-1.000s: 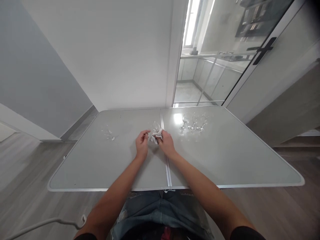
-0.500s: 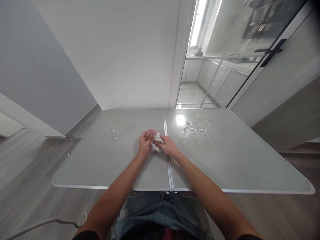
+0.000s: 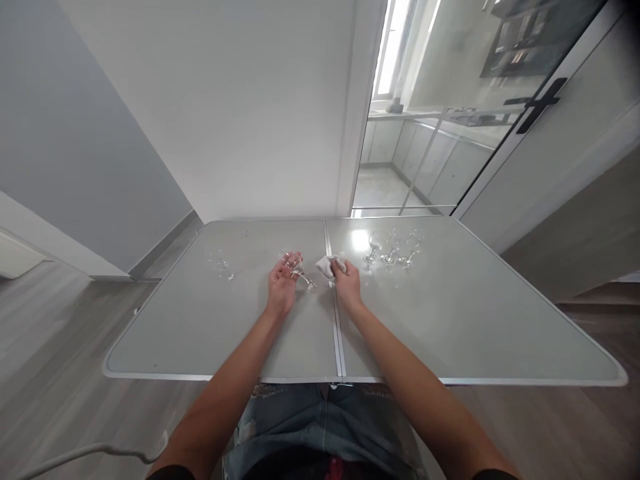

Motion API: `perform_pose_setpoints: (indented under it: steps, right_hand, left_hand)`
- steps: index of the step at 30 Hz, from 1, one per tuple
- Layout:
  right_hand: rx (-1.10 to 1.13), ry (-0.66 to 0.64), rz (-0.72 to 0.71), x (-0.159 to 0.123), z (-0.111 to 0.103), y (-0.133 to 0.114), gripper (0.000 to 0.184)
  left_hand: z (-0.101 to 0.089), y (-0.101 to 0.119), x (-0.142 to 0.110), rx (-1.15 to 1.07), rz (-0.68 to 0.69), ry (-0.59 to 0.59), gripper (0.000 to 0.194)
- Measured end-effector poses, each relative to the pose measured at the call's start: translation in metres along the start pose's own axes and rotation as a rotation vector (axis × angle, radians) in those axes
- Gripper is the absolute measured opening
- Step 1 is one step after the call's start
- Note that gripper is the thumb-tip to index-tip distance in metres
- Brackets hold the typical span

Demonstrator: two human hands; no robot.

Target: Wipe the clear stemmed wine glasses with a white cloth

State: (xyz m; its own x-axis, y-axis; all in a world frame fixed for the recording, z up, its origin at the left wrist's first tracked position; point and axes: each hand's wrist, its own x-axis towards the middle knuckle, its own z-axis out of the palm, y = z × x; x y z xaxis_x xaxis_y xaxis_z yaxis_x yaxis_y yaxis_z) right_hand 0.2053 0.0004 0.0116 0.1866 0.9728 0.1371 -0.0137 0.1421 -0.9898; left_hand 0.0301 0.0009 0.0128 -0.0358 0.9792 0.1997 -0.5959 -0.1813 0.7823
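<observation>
My left hand (image 3: 283, 283) is closed around the bowl of a clear stemmed glass (image 3: 303, 275), whose stem and foot point down to the right. To its right, my right hand (image 3: 347, 277) grips a crumpled white cloth (image 3: 327, 266), apart from the glass. Both hands are above the middle of a grey folding table (image 3: 425, 320), near its seam. Three more stemmed glasses (image 3: 389, 257) stand together on the right half. On the left half is clear glassware (image 3: 223, 268), too faint to make out well.
A white wall (image 3: 250, 120) rises behind the table. To the right is a glass door with a black handle (image 3: 543, 105). A white cable or hose (image 3: 100, 449) hangs at the lower left, beside my left arm.
The cloth in my right hand has come off the glass and moved right and slightly up. My left hand has shifted a little left with the glass, its stem now exposed.
</observation>
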Motion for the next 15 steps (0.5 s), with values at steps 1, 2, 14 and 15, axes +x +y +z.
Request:
perform_pose_setpoints:
  steps: [1, 2, 14, 15]
  right_hand:
    - [-0.060, 0.073, -0.070, 0.001, -0.004, -0.001, 0.033]
    - [-0.112, 0.100, -0.134, 0.001, -0.007, -0.003, 0.031]
    - [-0.451, -0.346, -0.323, -0.011, 0.004, -0.006, 0.035]
    - [-0.481, -0.334, -0.350, -0.012, 0.006, -0.001, 0.029]
  left_hand:
    - [-0.001, -0.001, 0.001, 0.006, 0.008, 0.008, 0.047]
    - [-0.002, -0.002, 0.002, 0.014, 0.012, 0.013, 0.047]
    - [0.011, -0.008, -0.005, 0.191, 0.111, -0.043, 0.061]
    - [0.013, -0.008, -0.007, 0.207, 0.106, -0.070, 0.062]
